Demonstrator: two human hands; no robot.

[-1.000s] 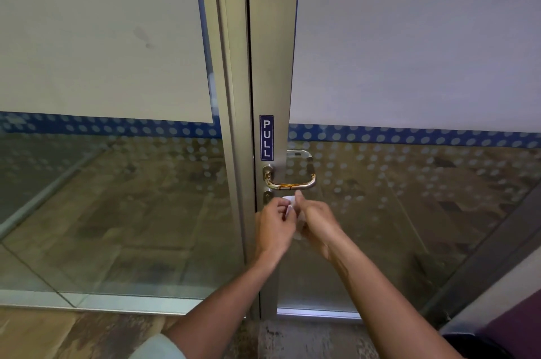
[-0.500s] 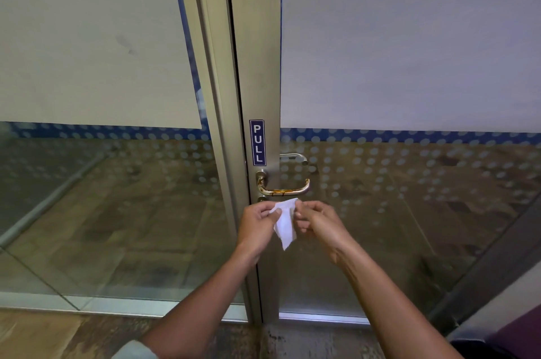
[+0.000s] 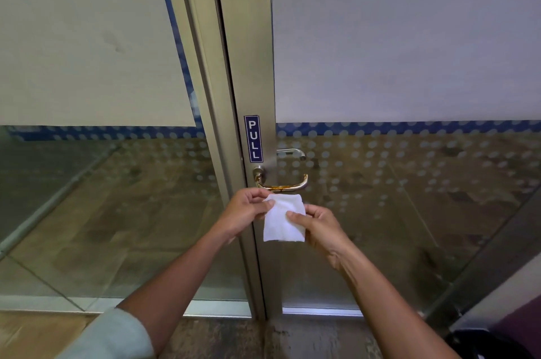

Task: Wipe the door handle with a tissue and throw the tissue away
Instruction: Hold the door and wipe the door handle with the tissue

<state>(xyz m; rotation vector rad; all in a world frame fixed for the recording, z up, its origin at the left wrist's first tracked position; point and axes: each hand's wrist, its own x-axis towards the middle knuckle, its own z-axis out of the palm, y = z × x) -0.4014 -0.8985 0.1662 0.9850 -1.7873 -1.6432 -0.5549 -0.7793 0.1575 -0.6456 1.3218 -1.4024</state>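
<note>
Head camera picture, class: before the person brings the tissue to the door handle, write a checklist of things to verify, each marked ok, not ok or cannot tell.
1. White paper tissue opened out flat: ok.
2. Left hand pinching the tissue's upper left corner: ok.
3. Right hand holding its right edge: ok.
4. Brass-coloured metal lever handle unobstructed, just above the tissue: ok.
5. Tissue touching the handle: not ok, a gap shows.
6. Bin for the tissue in view: not ok.
7. Tissue clean on its far side: cannot tell.
</note>
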